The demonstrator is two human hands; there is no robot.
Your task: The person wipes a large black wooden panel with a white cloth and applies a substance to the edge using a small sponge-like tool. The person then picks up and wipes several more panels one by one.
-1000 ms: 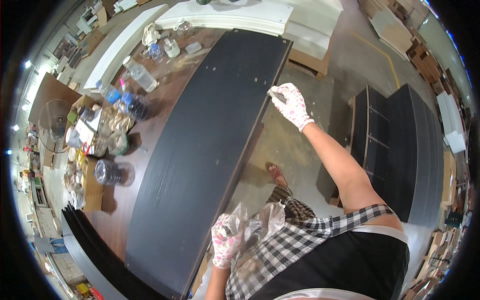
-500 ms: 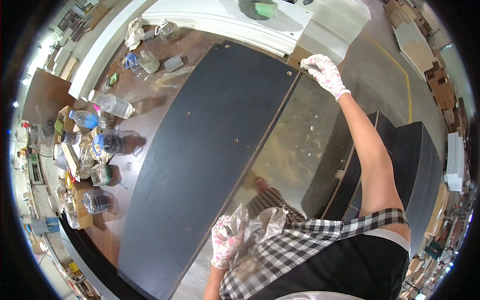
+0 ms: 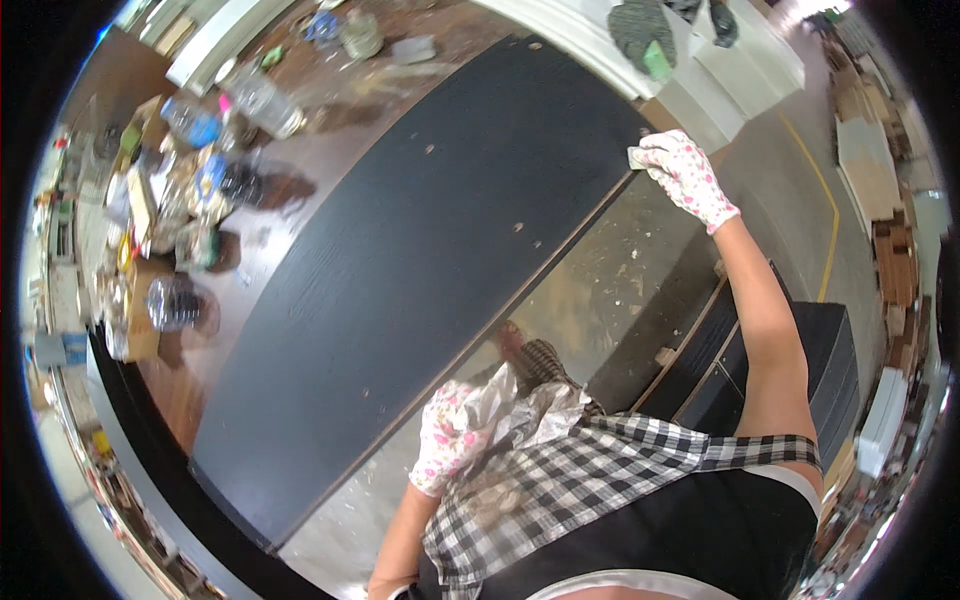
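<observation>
A long, dark board (image 3: 420,270) with one curved side and several small holes lies on the brown table. At its far right corner my right hand (image 3: 688,182), in a white glove with pink print, pinches a small pale pad (image 3: 635,157) against the edge. The pad's exact kind is unclear. My left hand (image 3: 450,440), gloved alike, is closed around a crumpled clear plastic sheet (image 3: 490,402) near the board's close edge. Part of that plastic rests against my checkered apron (image 3: 580,465).
Plastic bottles (image 3: 265,100) and jars crowd the brown tabletop (image 3: 330,130) on the left, beside a cardboard box (image 3: 145,300). White panels (image 3: 740,80) stand at the far right, with a dark cloth (image 3: 640,35). Stacked black boards (image 3: 800,360) lie on the right.
The view has turned, so the board lies at a flatter slant. My right hand has come slightly down the board's edge, and the pale pad shows more plainly. My left hand keeps the plastic.
</observation>
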